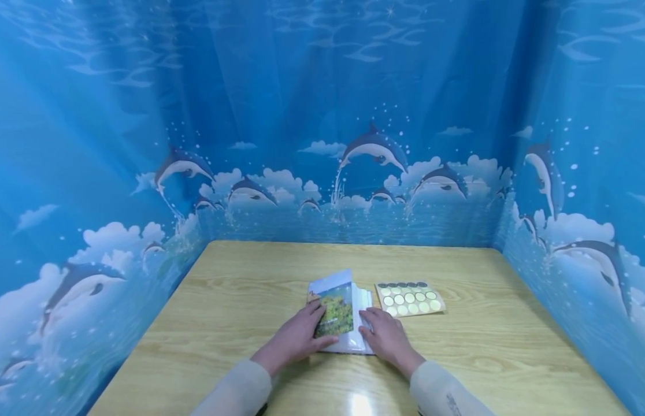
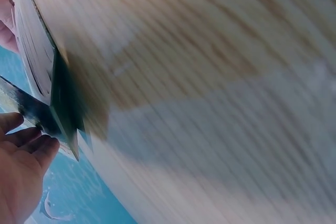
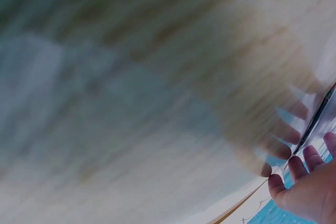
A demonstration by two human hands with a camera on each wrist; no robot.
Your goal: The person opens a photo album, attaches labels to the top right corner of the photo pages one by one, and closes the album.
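A small booklet or album (image 1: 337, 309) with a yellow-green plant photo on its front leaf lies partly opened on the table. Its photo leaf tilts up, and white inner pages (image 1: 361, 303) show to the right of it. My left hand (image 1: 301, 334) rests on the leaf's left side, fingers over the photo and thumb along its lower part. Seen from the left wrist, the left fingers (image 2: 47, 148) lie against the dark leaf near the spine. With fingers loosely bent, my right hand (image 1: 387, 336) touches the booklet's right edge; its fingertips (image 3: 296, 166) show beside that edge.
Just right of the booklet lies a sheet with rows of round pale-gold discs (image 1: 410, 299), slightly curled. The wood-grain table (image 1: 239, 277) has a dolphin-print blue curtain (image 1: 281, 115) at its back and sides.
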